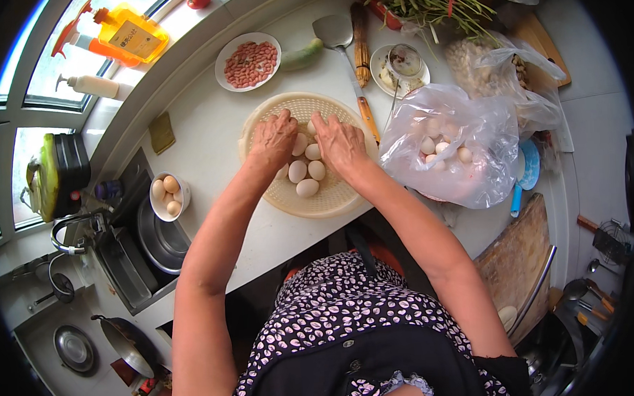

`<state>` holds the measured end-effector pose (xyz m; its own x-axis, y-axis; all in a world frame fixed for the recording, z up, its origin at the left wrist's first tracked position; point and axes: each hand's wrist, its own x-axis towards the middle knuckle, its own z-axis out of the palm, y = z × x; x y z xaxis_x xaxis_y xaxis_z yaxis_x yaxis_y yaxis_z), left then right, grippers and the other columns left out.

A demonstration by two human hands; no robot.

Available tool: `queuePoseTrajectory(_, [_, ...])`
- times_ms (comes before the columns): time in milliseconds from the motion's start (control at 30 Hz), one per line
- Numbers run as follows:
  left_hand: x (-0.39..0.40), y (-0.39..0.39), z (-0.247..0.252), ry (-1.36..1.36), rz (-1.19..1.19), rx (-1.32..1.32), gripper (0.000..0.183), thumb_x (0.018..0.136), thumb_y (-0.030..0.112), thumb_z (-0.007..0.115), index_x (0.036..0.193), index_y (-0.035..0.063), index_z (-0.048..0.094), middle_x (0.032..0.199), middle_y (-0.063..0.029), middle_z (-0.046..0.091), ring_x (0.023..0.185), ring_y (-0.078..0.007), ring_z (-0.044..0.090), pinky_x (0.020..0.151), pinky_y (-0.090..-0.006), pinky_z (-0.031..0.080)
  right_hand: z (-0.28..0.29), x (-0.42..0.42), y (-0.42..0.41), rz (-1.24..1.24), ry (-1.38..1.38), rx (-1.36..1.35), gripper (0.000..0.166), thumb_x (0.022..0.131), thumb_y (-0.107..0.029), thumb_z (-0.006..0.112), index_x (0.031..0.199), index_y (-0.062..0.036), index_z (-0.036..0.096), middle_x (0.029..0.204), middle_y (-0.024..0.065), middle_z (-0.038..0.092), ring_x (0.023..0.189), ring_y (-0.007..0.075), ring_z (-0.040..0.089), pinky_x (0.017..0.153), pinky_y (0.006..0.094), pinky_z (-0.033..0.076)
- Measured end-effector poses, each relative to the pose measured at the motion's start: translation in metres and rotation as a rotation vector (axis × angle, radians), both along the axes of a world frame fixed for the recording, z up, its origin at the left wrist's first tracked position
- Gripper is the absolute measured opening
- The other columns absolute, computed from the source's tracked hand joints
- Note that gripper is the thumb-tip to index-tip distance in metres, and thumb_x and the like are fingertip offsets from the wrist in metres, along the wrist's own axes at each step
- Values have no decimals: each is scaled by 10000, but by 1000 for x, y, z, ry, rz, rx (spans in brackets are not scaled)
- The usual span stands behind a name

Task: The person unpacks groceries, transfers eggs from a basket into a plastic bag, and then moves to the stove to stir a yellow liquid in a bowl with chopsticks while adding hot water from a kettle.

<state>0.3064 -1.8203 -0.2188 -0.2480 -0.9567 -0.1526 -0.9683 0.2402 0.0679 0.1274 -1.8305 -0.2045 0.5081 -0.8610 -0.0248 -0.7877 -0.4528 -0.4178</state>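
Several pale eggs [297,171] lie in a cream plastic colander basket [338,206] on the counter before me. Over the basket's left part is my left hand [276,136], its fingers bent down beside an egg. My right hand [340,139] reaches over the right part, fingers curled next to another egg near the back. Both sets of fingertips are partly hidden, so I cannot tell whether either hand grips an egg. A clear plastic bag [486,174] holding more eggs stands to the right. On the left, brown eggs [171,184] sit in a white bowl [178,213].
Behind the basket are a plate [226,82] of pink peanuts, a green cucumber [301,56], a metal spatula [363,103] and a whisk brush [361,47]. A sink [131,259] lies left; a wooden cutting board [521,253] stands right. The counter edge [293,255] runs close to my body.
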Motion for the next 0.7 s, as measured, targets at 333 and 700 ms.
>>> queuePoseTrajectory(333, [2,2,4,8,39,-34,132,797,31,632,928,24,647,1038,-141,610,962,-310,658,792,-420,534,-29,11,-5,-148,-311,167,332,865,-107,616,1192,-101,555,1030,255,651,879,369,689,788,480,549])
queuePoseTrajectory(700, [7,57,57,1886,766,459,391,946,179,648,1276,-9,556,1093,-121,673,951,-208,672,773,-305,569,51,-24,39,-208,-1265,905,434,914,-59,635,1307,-61,452,1115,88,592,935,127,633,763,252,514])
